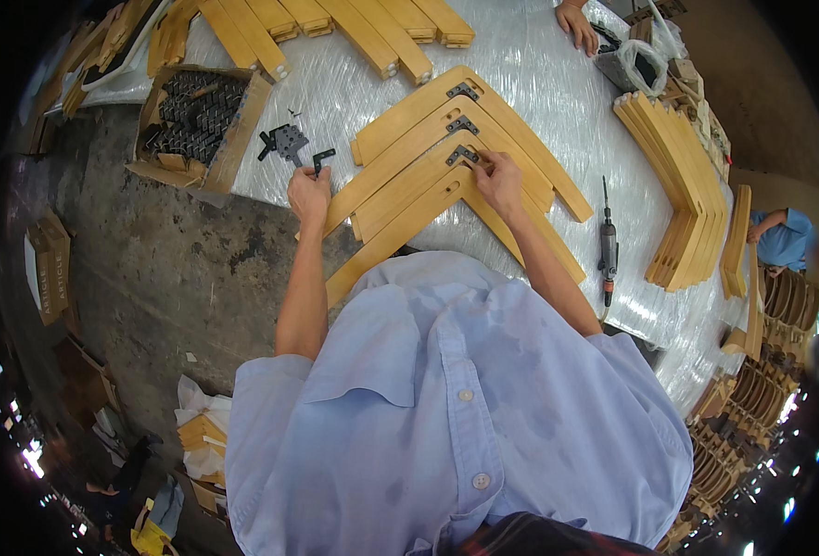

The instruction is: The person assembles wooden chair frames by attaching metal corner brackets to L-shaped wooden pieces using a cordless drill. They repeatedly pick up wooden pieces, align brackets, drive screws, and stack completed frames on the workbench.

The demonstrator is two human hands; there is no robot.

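Note:
Several V-shaped wooden frame pieces [400, 218] lie nested on the plastic-wrapped table before me. Black corner brackets sit at the bends of three of them: a far one [462, 90], a middle one [462, 123] and a nearer one [461, 155]. The nearest piece shows a bare slot at its bend. My left hand [310, 193] pinches a loose black L-shaped bracket [324, 160] over the table edge. Beside it lies a small pile of black brackets [288, 142]. My right hand [500, 182] is closed, fingertips at the nearer bracket's right end; what they pinch is hidden.
A power screwdriver [609, 246] lies on the table [558, 120] at right, near stacked V-shaped pieces [673, 195]. At left stands a cardboard box [250, 120] of black brackets. Wooden bars [372, 32] line the far side. Another person's hand [577, 25] rests at the far edge.

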